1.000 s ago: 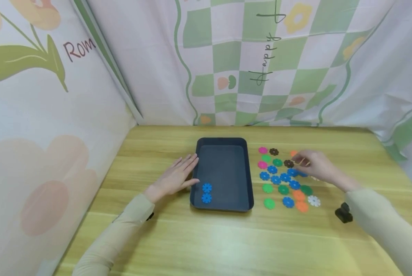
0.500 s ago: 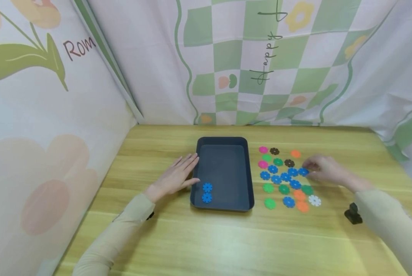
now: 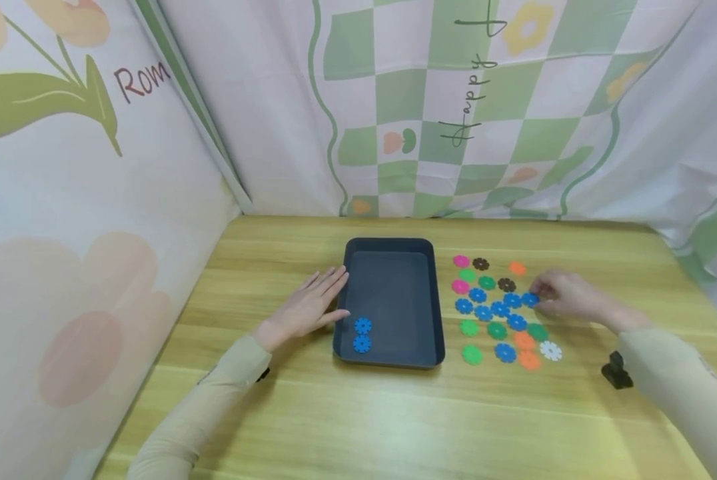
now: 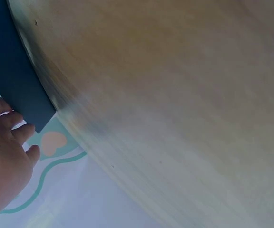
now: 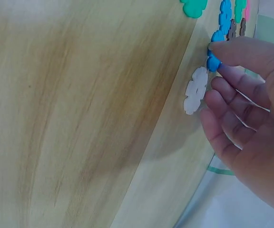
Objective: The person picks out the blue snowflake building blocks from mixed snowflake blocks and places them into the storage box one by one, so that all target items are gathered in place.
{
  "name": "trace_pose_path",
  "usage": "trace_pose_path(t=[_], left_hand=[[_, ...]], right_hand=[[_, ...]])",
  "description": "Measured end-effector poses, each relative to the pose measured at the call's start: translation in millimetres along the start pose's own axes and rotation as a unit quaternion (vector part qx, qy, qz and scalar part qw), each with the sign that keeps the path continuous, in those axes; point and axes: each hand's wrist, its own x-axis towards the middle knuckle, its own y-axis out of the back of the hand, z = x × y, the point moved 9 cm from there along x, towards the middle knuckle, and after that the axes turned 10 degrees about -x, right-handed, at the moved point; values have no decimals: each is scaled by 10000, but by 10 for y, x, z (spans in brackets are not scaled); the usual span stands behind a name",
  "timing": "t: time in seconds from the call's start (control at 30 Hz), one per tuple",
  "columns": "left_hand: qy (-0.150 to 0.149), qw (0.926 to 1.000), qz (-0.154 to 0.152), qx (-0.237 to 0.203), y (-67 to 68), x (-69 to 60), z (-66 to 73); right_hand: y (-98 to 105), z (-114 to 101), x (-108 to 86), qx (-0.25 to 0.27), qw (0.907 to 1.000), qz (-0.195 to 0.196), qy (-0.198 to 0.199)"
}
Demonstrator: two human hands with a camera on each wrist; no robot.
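My left hand (image 3: 301, 308) lies with straight fingers against the left rim of a dark grey tray (image 3: 394, 366); the left wrist view also shows its fingers at the tray's wall (image 4: 20, 80). Inside the tray, near its lower left corner, are two blue flower-shaped plastic discs (image 3: 362, 335). My right hand (image 3: 574, 301) pinches another blue flower disc (image 3: 529, 299) between thumb and index finger at the right side of a spread of discs. In the right wrist view the thumb covers part of that blue disc (image 5: 213, 59), and a white disc (image 5: 195, 90) lies just below it.
Left of the right hand lie several more flower discs, among them pink (image 3: 460, 287), brown (image 3: 506, 285), green (image 3: 497, 331) and orange (image 3: 529, 360). Another white disc (image 3: 551, 351) is nearer me. A patterned curtain (image 3: 454, 167) borders the wooden table (image 3: 394, 427) at the back.
My right hand has moved right from near the brown disc to the rightmost blue disc, and its fingers now pinch that disc. The left hand has stayed at the tray's rim.
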Motion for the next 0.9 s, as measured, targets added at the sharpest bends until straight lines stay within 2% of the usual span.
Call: trace_pose_path(t=[0.7, 0.9], left_hand=[[-21, 10000, 33, -38, 15, -2, -2], [41, 10000, -59, -31, 10, 3, -2]], right_hand=[[24, -59, -38, -53, 9997, 156, 200], [63, -88, -33, -36, 9992, 273, 299]])
